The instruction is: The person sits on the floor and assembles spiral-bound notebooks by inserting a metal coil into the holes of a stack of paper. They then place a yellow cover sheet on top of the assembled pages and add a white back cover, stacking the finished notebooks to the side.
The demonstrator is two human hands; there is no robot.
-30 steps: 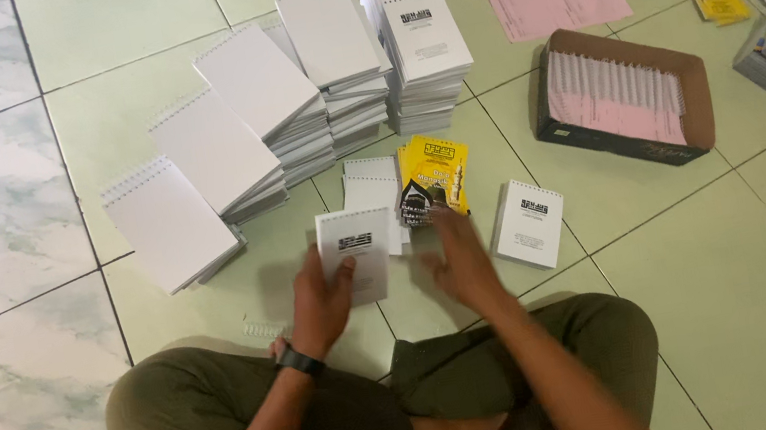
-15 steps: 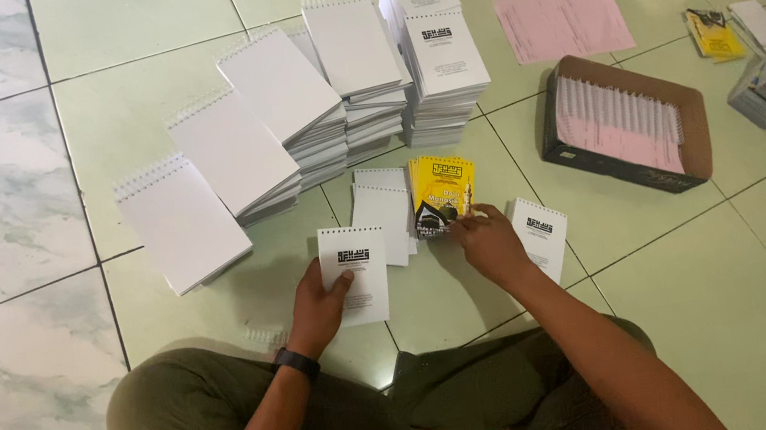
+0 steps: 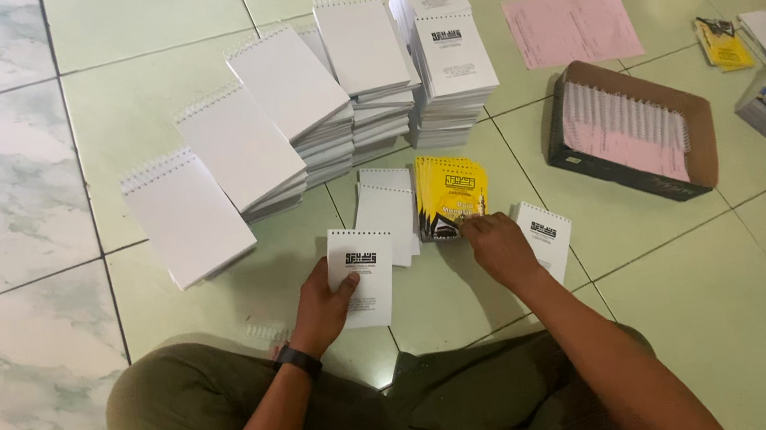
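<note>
White notepad: lower centre, long axis near-vertical, spiral edge up; left hand grips it. Right hand fingertips on yellow booklet.

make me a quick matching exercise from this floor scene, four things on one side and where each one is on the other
Things:
1. white notepad
2. yellow booklet stack
3. brown box
4. pink sheets

Places:
A. lying flat on the tiles beyond the box, holding nothing
B. under the fingers of the right hand
C. held in the left hand
D. to the person's right, with pink pages standing inside

Pairs: 1-C, 2-B, 3-D, 4-A
</note>
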